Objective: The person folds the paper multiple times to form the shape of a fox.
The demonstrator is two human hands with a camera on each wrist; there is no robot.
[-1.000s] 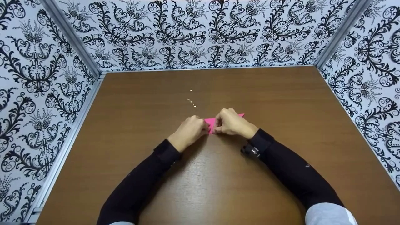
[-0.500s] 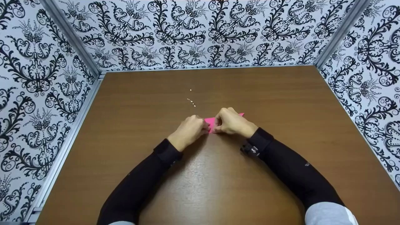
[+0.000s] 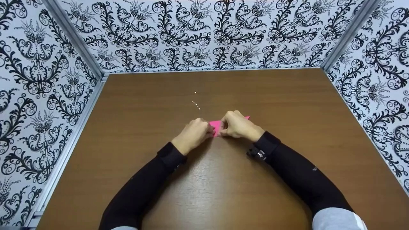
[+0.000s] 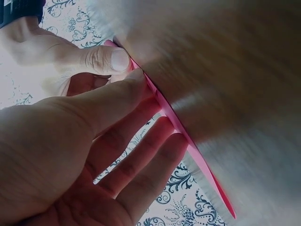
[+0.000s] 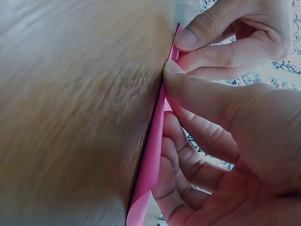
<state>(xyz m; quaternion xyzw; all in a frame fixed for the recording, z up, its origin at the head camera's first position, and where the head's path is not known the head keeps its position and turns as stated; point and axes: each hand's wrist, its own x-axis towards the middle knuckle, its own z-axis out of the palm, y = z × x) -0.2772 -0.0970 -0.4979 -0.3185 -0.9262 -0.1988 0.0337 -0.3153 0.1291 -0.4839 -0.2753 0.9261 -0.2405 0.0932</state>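
A piece of pink paper (image 3: 216, 125), apparently folded, lies on the brown table between both hands in the head view. My left hand (image 3: 195, 132) pinches its left part near the front edge. Close beside it, my right hand (image 3: 238, 125) pinches the same edge, and a pointed pink corner shows past its knuckles. Seen edge-on in the left wrist view, the pink paper (image 4: 204, 167) is a thin strip held between thumb and fingers. In the right wrist view the paper (image 5: 151, 155) curls outward at its near end. Both hands cover much of it.
Several tiny bright specks (image 3: 196, 104) show on the wooden table (image 3: 204, 188) beyond the hands. Patterned black-and-white walls (image 3: 204, 32) with metal corner posts enclose the back and sides. A small device (image 3: 256, 154) hangs under the right wrist's dark cuff.
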